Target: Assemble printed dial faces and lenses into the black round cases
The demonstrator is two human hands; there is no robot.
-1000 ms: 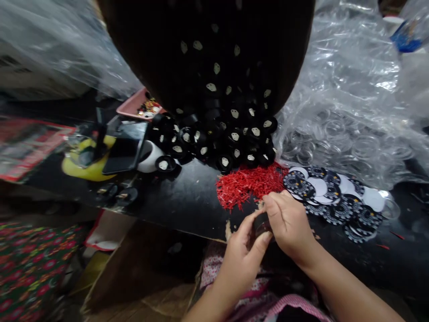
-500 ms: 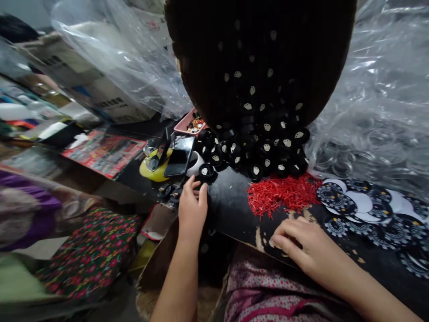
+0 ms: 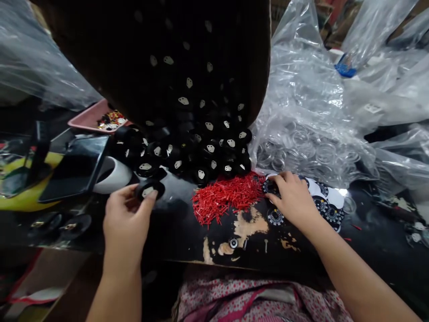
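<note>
My left hand (image 3: 125, 223) pinches a round black cap (image 3: 149, 189) with a pale centre, just clear of a big heap of the same black caps (image 3: 201, 152) spilling from a dark sack (image 3: 161, 53). My right hand (image 3: 294, 199) rests with its fingers on a spread of printed black-and-white dial discs (image 3: 326, 205), fingertips on one disc at the left end. A pile of small red pins (image 3: 226, 197) lies between my two hands on the black tabletop (image 3: 181, 232).
Clear plastic bags of transparent rings (image 3: 311, 147) fill the right and back. A pink tray (image 3: 94, 118), a phone (image 3: 75, 167) leaning on a white and yellow object, and two assembled black pieces (image 3: 60, 223) sit at left. Small metal parts (image 3: 233, 243) lie near the table's worn front edge.
My left hand lifted a black cap from the heap's near edge. My right hand moved from the front edge up to the dial discs. The camera swung right and closer.
</note>
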